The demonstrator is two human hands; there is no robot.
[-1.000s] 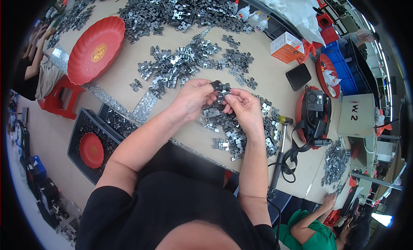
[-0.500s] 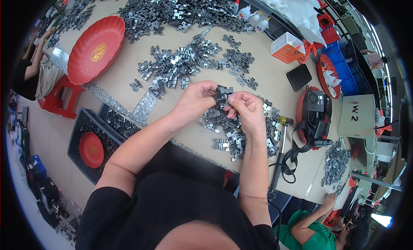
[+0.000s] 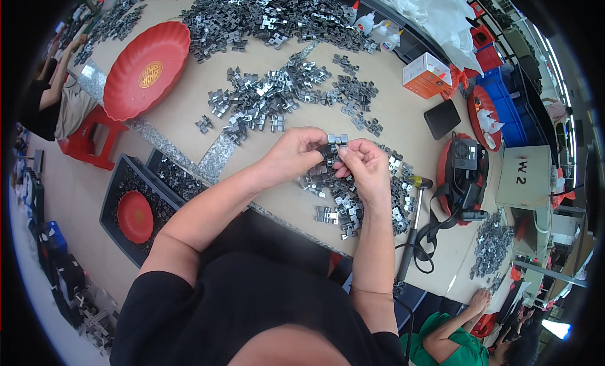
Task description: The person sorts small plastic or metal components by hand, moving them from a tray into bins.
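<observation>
Between my two hands, above the table, is a small metal clip-like part (image 3: 337,139) with a silvery top and darker pieces below. My left hand (image 3: 295,153) pinches it from the left with thumb and fingers. From the right, the thumb and curled fingers of my right hand (image 3: 367,166) close on the same part. Its lower portion is partly hidden by the fingers. Beneath my hands lies a pile of similar metal parts (image 3: 353,205). Another loose heap of metal parts (image 3: 265,95) is spread just beyond my left hand.
A large red scalloped tray (image 3: 126,82) stands at the left. A big heap of parts (image 3: 271,19) covers the far side. To the right are a hammer (image 3: 413,221), a black device with straps (image 3: 466,170) and an orange-white box (image 3: 428,75). Grey bins (image 3: 116,202) sit lower left; a green-sleeved person (image 3: 450,341) works lower right.
The metal part between my fingers has turned slightly, and its silvery top now sits more level. Both hands keep their grip. The whole view has shifted a little.
</observation>
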